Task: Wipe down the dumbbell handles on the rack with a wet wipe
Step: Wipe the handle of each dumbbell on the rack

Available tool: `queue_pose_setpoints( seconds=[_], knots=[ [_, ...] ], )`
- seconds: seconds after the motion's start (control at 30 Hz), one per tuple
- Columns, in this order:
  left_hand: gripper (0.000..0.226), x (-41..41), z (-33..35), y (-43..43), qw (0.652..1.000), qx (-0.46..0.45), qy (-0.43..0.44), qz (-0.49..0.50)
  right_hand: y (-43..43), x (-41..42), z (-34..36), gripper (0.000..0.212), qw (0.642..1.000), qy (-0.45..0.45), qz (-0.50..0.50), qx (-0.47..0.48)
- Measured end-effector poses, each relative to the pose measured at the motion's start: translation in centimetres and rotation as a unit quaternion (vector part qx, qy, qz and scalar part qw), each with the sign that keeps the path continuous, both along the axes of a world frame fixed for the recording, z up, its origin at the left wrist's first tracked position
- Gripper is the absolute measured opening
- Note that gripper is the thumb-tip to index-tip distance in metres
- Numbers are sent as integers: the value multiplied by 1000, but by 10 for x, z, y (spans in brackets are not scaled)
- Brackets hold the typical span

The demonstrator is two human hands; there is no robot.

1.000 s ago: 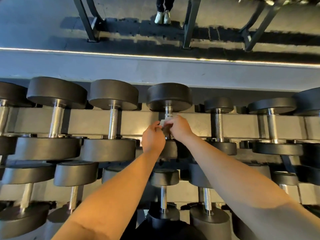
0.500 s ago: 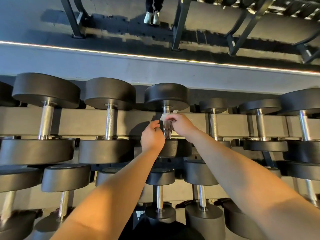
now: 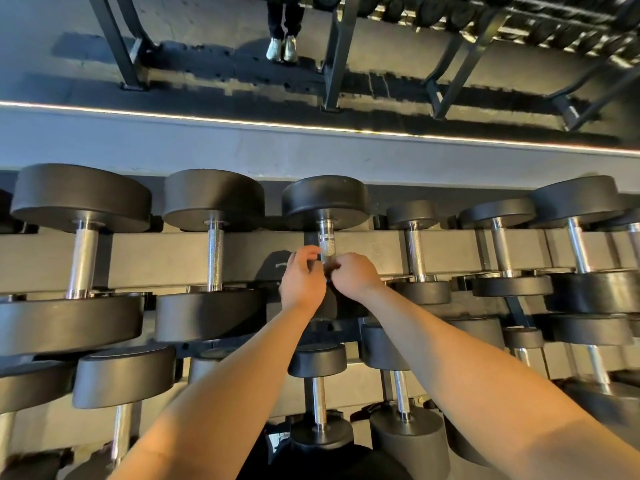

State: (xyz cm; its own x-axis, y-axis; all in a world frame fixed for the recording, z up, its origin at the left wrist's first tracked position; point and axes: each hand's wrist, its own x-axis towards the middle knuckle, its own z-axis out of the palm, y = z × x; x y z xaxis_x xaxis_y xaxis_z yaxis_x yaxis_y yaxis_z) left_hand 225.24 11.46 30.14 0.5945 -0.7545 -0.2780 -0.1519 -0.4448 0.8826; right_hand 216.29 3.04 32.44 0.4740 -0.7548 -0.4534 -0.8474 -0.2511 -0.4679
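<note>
The middle dumbbell on the top row has a black head [image 3: 325, 199] and a knurled steel handle [image 3: 327, 242]. My right hand [image 3: 355, 277] is curled round the lower part of that handle. The wet wipe is hidden under its fingers. My left hand [image 3: 302, 282] hovers just left of the handle with loosely curled fingers, and nothing shows in it. The upper part of the handle is bare and shiny.
More black dumbbells fill the grey rack [image 3: 166, 258] on both sides, such as one to the left [image 3: 214, 251] and one to the right [image 3: 415, 251]. A lower row [image 3: 318, 400] sits beneath my arms. Beyond the rack a person's shoes [image 3: 281, 49] stand among dark frame legs.
My right hand has slid down the handle from near the top head to its lower part, and the white wipe no longer shows. My left hand has lifted slightly beside it.
</note>
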Motion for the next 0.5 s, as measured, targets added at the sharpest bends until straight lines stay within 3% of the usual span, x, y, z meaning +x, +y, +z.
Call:
queue_pose_setpoints(
  seconds=[0.17,0.3,0.5],
  knots=[
    [27,14,-4,-4,995,-34,3,-89,6,-2,0,29,989,-144,-24,-20],
    [28,20,-6,-20,996,-26,-58,-59,7,-3,2,29,975,-203,-84,-19],
    [30,21,-8,-58,999,2,29,-46,6,7,6,31,978,-148,-141,-49]
  ],
)
